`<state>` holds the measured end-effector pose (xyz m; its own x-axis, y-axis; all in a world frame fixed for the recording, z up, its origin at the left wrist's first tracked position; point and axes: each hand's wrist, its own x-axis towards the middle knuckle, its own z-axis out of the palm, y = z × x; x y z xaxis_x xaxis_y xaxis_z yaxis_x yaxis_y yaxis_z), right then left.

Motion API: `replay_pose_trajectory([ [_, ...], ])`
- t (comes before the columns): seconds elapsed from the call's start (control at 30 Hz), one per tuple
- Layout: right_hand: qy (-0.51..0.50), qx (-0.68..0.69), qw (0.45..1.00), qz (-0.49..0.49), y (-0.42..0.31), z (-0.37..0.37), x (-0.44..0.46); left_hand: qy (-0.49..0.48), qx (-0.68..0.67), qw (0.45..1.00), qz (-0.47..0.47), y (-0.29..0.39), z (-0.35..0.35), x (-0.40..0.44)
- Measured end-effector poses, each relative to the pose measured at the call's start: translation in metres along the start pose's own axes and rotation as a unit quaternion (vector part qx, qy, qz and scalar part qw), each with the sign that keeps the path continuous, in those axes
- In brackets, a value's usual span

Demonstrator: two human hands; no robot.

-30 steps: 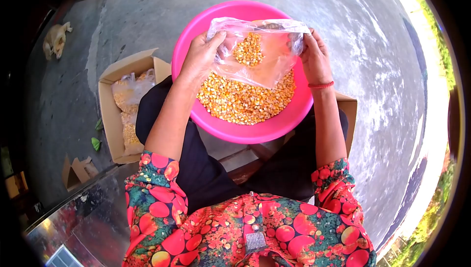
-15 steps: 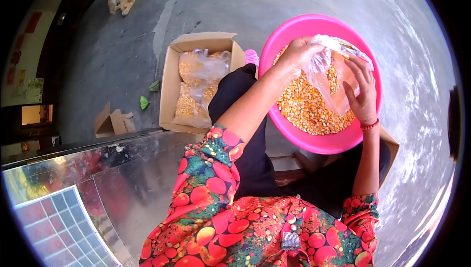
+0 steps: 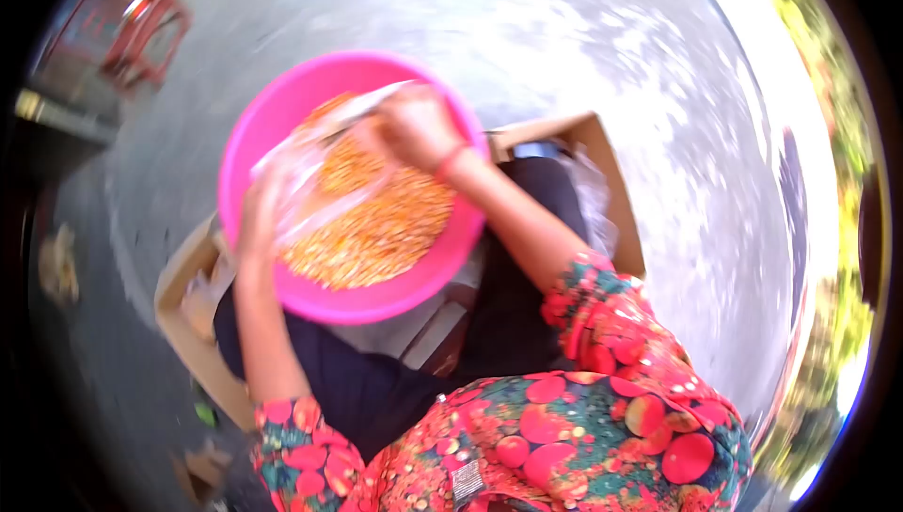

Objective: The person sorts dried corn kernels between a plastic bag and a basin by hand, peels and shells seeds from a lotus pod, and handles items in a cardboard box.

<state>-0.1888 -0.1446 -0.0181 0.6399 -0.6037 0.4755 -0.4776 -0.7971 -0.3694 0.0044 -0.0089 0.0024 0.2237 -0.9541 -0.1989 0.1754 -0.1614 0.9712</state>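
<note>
A clear plastic bag (image 3: 299,194) is held over the pink basin (image 3: 252,117), which contains loose yellow corn kernels (image 3: 386,239). At the bag's left side, my left hand (image 3: 261,206) grips the plastic, though motion blurs its fingers. My right hand (image 3: 414,125), wearing a red bracelet, is closed on the bag's upper right edge. The bag's mouth is spread between both hands, with corn showing through the film. Blur hides whether any kernels lie inside the bag.
The basin rests over my lap, between two cardboard boxes. The left box (image 3: 179,277) is partly behind my leg; the right box (image 3: 621,206) has clear plastic in it. A red chair (image 3: 146,42) stands far left, with a dog (image 3: 59,263) on the floor below it.
The head view has swung right, so the basin appears farther left and the right box shows. My right hand's fingers, spread before, are now closed on the bag's edge.
</note>
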Motion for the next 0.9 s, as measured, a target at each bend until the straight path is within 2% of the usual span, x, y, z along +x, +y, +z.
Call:
replay_pose_trajectory([
  [0.03, 0.093, 0.056, 0.992, -0.07, 0.006, 0.015, -0.002, -0.025, -0.105, 0.993, -0.036, -0.003, -0.004, -0.002],
  [0.07, 0.076, 0.026, 0.996, -0.037, -0.008, 0.012, 0.0, 0.051, -0.126, 0.984, -0.117, -0.001, -0.011, -0.003],
  [0.1, 0.082, 0.001, 0.996, -0.024, -0.019, 0.011, 0.001, 0.096, -0.098, 0.987, -0.08, -0.013, -0.021, 0.005],
  [0.13, 0.055, 0.024, 0.998, -0.017, -0.026, 0.011, 0.0, 0.086, -0.117, 0.987, -0.069, -0.011, -0.016, 0.002],
  [0.2, 0.053, 0.036, 0.997, -0.031, -0.041, 0.016, 0.0, 0.12, -0.158, 0.976, -0.085, -0.012, -0.018, 0.009],
  [0.23, 0.092, 0.037, 0.994, -0.04, -0.05, 0.023, -0.004, 0.104, -0.156, 0.978, -0.094, -0.012, -0.019, 0.008],
  [0.3, 0.109, 0.067, 0.989, -0.072, -0.063, 0.026, -0.002, 0.206, -0.191, 0.954, -0.104, -0.007, -0.022, 0.012],
  [0.33, 0.147, 0.088, 0.982, -0.076, -0.071, 0.021, -0.004, 0.195, -0.185, 0.957, -0.108, -0.008, -0.023, 0.012],
  [0.4, 0.103, 0.089, 0.987, -0.09, -0.076, 0.014, -0.007, 0.133, -0.209, 0.963, -0.103, -0.009, -0.027, 0.014],
  [0.47, 0.102, 0.087, 0.986, -0.094, -0.077, 0.017, -0.01, 0.139, -0.171, 0.968, -0.117, -0.011, -0.027, 0.017],
  [0.5, 0.091, 0.075, 0.991, -0.065, -0.077, 0.03, -0.014, 0.154, -0.138, 0.97, -0.13, -0.012, -0.028, 0.018],
  [0.53, 0.079, 0.064, 0.994, -0.036, -0.075, 0.034, -0.015, 0.145, -0.005, 0.986, -0.085, -0.015, -0.018, 0.011],
  [0.63, 0.051, 0.025, 0.998, -0.019, -0.069, 0.041, -0.018, 0.113, 0.048, 0.99, -0.068, -0.017, -0.027, 0.015],
  [0.67, 0.114, 0.005, 0.993, -0.031, -0.069, 0.048, -0.019, 0.113, 0.051, 0.99, -0.068, -0.019, -0.029, 0.014],
  [0.7, 0.119, 0.007, 0.992, -0.032, -0.071, 0.046, -0.017, 0.123, 0.079, 0.989, -0.01, -0.017, -0.023, 0.012],
  [0.73, 0.047, 0.019, 0.998, -0.024, -0.071, 0.041, -0.018, 0.133, 0.106, 0.984, 0.048, -0.014, -0.017, 0.01],
  [0.77, -0.026, 0.029, 0.999, -0.017, -0.071, 0.036, -0.017, 0.136, 0.107, 0.984, 0.052, -0.009, -0.009, 0.008],
  [0.83, -0.018, 0.036, 0.999, -0.022, -0.069, 0.039, -0.015, 0.173, 0.183, 0.959, 0.129, 0.002, 0.01, 0.002],
  [0.9, -0.022, 0.02, 0.999, -0.016, -0.066, 0.043, -0.013, 0.15, 0.183, 0.961, 0.14, 0.001, 0.017, 0.002],
])
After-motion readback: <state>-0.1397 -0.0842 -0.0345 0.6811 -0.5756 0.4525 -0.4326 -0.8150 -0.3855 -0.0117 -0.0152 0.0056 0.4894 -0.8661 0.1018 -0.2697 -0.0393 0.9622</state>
